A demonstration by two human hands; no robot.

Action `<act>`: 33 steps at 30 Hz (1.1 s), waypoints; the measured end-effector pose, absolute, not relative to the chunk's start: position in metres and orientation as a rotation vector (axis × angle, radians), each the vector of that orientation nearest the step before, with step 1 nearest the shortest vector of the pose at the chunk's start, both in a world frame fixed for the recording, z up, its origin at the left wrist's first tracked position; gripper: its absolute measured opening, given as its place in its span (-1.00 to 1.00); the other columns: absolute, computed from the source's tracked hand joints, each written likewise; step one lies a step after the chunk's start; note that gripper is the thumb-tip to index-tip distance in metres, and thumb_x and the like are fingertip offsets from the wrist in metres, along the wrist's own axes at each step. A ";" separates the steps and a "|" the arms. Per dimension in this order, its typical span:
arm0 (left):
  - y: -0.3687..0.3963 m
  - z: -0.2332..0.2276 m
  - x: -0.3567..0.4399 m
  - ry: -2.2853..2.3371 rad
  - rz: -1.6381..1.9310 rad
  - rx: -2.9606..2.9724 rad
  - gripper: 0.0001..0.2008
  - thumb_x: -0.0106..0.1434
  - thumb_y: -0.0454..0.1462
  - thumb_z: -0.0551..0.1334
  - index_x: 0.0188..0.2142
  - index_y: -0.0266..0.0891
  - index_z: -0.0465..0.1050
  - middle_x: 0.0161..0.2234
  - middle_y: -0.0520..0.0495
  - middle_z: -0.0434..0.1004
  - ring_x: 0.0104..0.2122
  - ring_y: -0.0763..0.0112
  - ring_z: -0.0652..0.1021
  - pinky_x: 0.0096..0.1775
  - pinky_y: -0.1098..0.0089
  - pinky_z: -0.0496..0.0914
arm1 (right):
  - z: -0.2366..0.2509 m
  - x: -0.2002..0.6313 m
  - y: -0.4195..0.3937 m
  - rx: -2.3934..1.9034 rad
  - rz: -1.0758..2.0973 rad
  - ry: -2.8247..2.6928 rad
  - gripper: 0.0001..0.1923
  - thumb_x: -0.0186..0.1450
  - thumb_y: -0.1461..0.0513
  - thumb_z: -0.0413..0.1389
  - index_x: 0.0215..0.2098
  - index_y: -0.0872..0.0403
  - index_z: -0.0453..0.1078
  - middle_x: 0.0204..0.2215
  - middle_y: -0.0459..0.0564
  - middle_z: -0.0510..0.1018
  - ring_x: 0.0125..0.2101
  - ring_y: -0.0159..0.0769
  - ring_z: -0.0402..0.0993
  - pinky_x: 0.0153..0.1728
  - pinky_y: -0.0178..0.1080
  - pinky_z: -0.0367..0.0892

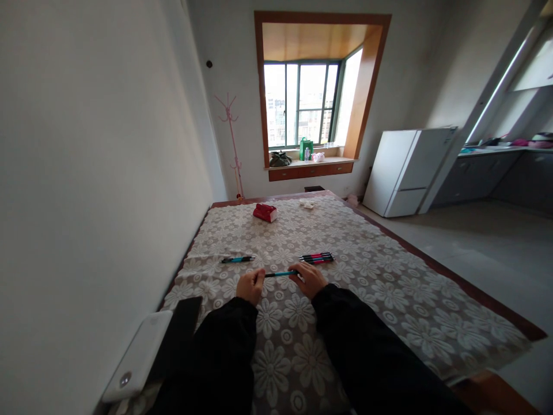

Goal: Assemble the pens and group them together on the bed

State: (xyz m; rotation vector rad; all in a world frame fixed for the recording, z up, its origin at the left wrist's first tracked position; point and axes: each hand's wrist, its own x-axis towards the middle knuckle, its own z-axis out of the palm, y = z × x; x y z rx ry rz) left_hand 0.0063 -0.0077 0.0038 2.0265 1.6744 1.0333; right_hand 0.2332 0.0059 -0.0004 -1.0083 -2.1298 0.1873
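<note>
A blue and black pen lies level between my two hands, above the flower-patterned tablecloth. My left hand is closed around its left end. The fingers of my right hand pinch the other end, hiding part of it. Just beyond my left hand rests another blue and black pen on the cloth. Past my right hand is a small group of pens, black with red or pink and some blue, lying side by side.
Farther back on the table sit a red tissue pack and a crumpled whitish item. At the near left are a white device and a dark flat object, beside the wall. A white refrigerator stands beyond the table's right side.
</note>
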 end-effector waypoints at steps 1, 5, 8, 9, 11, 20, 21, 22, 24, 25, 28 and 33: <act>-0.006 0.002 0.005 1.679 1.077 1.995 -0.55 0.33 -0.09 -0.06 -0.63 -0.24 0.22 -0.67 0.05 0.23 -0.59 0.49 0.29 -0.50 0.43 0.02 | 0.000 0.233 0.006 -1.017 0.195 -2.119 -0.88 0.31 0.21 0.06 -0.20 0.04 0.38 -0.34 -0.01 0.50 -0.31 -0.28 0.38 -0.24 -0.27 0.27; -0.003 -0.003 0.002 1.688 1.171 1.939 -0.52 0.33 -0.09 -0.08 -0.67 -0.23 0.13 -0.70 0.06 0.17 -0.62 0.50 0.25 -0.51 0.42 0.00 | 0.000 0.234 0.007 -1.013 0.218 -2.116 -0.84 0.35 0.20 -0.02 -0.27 0.07 0.36 -0.38 0.01 0.48 -0.32 -0.28 0.37 -0.25 -0.28 0.25; -0.005 -0.002 0.003 1.669 1.189 2.035 -0.55 0.33 -0.12 -0.08 -0.66 -0.22 0.13 -0.67 0.04 0.18 -0.60 0.48 0.27 -0.50 0.42 0.04 | -0.002 0.235 0.008 -1.021 0.252 -2.137 -0.78 0.36 0.19 -0.06 -0.36 0.08 0.35 -0.43 -0.01 0.45 -0.37 -0.30 0.35 -0.31 -0.29 0.22; -0.006 -0.001 0.003 1.656 1.190 2.084 -0.56 0.33 -0.14 -0.08 -0.66 -0.22 0.13 -0.66 0.03 0.19 -0.58 0.47 0.29 -0.48 0.42 0.06 | -0.003 0.235 0.009 -1.037 0.279 -2.142 -0.76 0.36 0.19 -0.07 -0.40 0.08 0.34 -0.47 -0.03 0.43 -0.42 -0.32 0.34 -0.36 -0.30 0.20; -0.008 0.001 0.004 1.637 1.184 2.165 -0.58 0.33 -0.17 -0.08 -0.64 -0.22 0.15 -0.64 0.02 0.21 -0.54 0.45 0.32 -0.45 0.43 0.09 | -0.005 0.235 0.011 -1.077 0.368 -2.139 -0.71 0.35 0.18 -0.08 -0.49 0.09 0.30 -0.58 -0.09 0.36 -0.52 -0.36 0.28 -0.46 -0.32 0.13; 0.002 -0.003 0.001 1.821 1.186 1.743 -0.51 0.31 -0.08 -0.12 -0.70 -0.19 0.09 -0.70 0.02 0.20 -0.62 0.45 0.25 -0.50 0.39 0.00 | -0.008 0.233 0.010 -0.926 0.433 -2.055 -0.79 0.29 0.20 0.06 -0.13 0.07 0.38 -0.40 -0.03 0.45 -0.44 -0.34 0.32 -0.36 -0.29 0.23; 0.003 -0.004 0.001 1.813 1.193 1.706 -0.51 0.31 -0.07 -0.12 -0.71 -0.19 0.08 -0.71 0.02 0.19 -0.63 0.45 0.24 -0.50 0.38 0.00 | -0.008 0.233 0.010 -0.902 0.424 -2.066 -0.80 0.30 0.21 0.05 -0.13 0.07 0.39 -0.38 -0.01 0.47 -0.42 -0.33 0.34 -0.33 -0.28 0.25; 0.004 -0.005 0.000 1.799 1.202 1.678 -0.51 0.30 -0.06 -0.12 -0.72 -0.18 0.08 -0.71 0.03 0.18 -0.63 0.45 0.24 -0.51 0.38 0.01 | -0.008 0.233 0.010 -0.888 0.422 -2.068 -0.81 0.30 0.21 0.04 -0.14 0.06 0.40 -0.37 0.00 0.47 -0.40 -0.32 0.35 -0.31 -0.26 0.26; 0.006 -0.006 -0.001 1.769 1.221 1.635 -0.51 0.28 -0.05 -0.11 -0.72 -0.18 0.08 -0.72 0.03 0.17 -0.64 0.45 0.23 -0.51 0.39 0.02 | -0.007 0.233 0.009 -0.877 0.446 -2.049 -0.80 0.31 0.20 0.04 -0.14 0.06 0.42 -0.36 0.02 0.49 -0.39 -0.30 0.36 -0.29 -0.24 0.28; 0.007 -0.007 -0.002 1.756 1.230 1.609 -0.52 0.27 -0.05 -0.09 -0.73 -0.18 0.08 -0.73 0.04 0.16 -0.64 0.46 0.23 -0.52 0.39 0.03 | -0.006 0.233 0.009 -0.870 0.474 -2.034 -0.79 0.31 0.19 0.04 -0.13 0.05 0.43 -0.36 0.02 0.51 -0.38 -0.30 0.37 -0.28 -0.23 0.28; 0.009 -0.007 -0.004 1.730 1.255 1.516 -0.53 0.22 -0.04 -0.05 -0.74 -0.18 0.09 -0.74 0.05 0.14 -0.66 0.47 0.22 -0.53 0.40 0.04 | -0.004 0.232 0.008 -0.820 0.694 -1.955 -0.74 0.32 0.14 0.04 -0.10 0.05 0.44 -0.35 0.02 0.56 -0.37 -0.30 0.40 -0.29 -0.23 0.30; 0.009 -0.006 -0.004 1.589 1.315 1.424 -0.52 0.16 0.02 0.00 -0.75 -0.17 0.01 -0.77 0.11 0.01 -0.70 0.53 0.12 -0.58 0.43 0.01 | -0.006 0.231 0.010 -0.579 1.490 -1.638 -0.59 0.22 0.03 0.15 -0.10 0.14 0.43 -0.40 0.05 0.59 -0.53 -0.39 0.40 -0.51 -0.31 0.27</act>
